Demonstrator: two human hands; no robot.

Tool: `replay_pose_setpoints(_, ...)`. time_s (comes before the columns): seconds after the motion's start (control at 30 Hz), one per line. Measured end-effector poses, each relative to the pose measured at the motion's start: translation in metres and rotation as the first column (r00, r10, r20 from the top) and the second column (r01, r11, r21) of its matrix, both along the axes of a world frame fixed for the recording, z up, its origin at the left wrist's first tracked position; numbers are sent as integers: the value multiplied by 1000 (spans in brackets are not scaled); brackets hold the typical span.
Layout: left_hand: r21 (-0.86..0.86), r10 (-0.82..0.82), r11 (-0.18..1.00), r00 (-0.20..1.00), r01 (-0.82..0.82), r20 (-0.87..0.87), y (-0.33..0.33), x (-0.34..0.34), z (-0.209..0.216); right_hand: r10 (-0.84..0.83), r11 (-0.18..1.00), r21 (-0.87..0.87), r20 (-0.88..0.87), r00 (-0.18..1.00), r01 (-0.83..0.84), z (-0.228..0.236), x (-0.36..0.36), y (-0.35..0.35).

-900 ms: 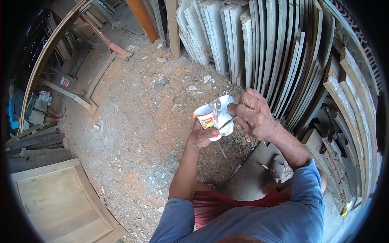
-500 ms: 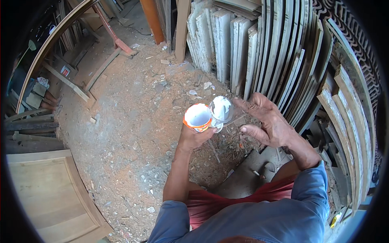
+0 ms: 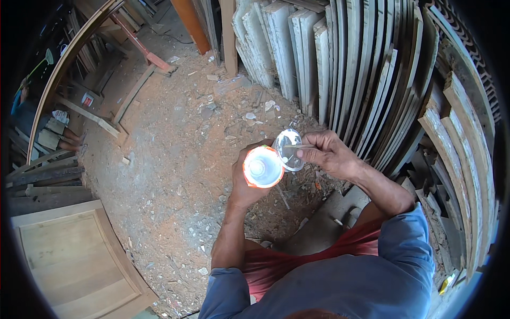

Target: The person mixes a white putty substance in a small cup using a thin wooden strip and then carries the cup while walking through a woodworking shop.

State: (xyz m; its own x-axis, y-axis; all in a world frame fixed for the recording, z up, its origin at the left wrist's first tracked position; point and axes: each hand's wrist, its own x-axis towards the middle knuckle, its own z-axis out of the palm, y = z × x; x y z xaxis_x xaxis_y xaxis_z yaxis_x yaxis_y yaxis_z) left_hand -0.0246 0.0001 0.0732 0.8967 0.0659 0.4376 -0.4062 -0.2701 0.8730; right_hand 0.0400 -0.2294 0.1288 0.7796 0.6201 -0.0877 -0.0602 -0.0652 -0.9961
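Observation:
My left hand [image 3: 243, 179] is wrapped round a white tub [image 3: 271, 160] with an orange rim, tilted so that its bright white inside faces up. Against the tub's right side is a small clear plastic cup [image 3: 291, 159] smeared with white paste; which hand bears it I cannot tell. Thumb and fingers of my right hand [image 3: 332, 155] pinch a thin flat stick [image 3: 292, 146], which crosses the cup's mouth. The fingers behind both containers are hidden.
Upright boards [image 3: 311, 58] with pale edges stand closely stacked ahead and right. A panelled wooden door [image 3: 69, 255] lies at lower left. A curved wooden frame [image 3: 48, 90] and a person's legs [image 3: 68, 139] are at far left. Debris and sawdust litter the floor [image 3: 170, 159].
My right hand, earlier apart with fingers spread, has come left to the clear cup and pinches the stick. The tub has moved slightly nearer me, and its inside shows more fully.

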Motion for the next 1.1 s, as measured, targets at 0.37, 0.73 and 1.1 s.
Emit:
replay_pose_setpoints(0.37, -405, -196, 912, 939, 68, -284, -3, 17, -15, -56, 963, -254, 122, 991, 85, -10, 24, -39)
replay_pose_setpoints(0.73, -819, -577, 502, 813, 278, -78, -6, 18, -40, -29, 984, -168, 142, 989, 53, -18, 21, -26)
replay_pose_setpoints(1.1, -520, -438, 823, 838, 229, -325, 0, 14, -34, -51, 958, -277, 101, 994, 77, -6, 17, -25)
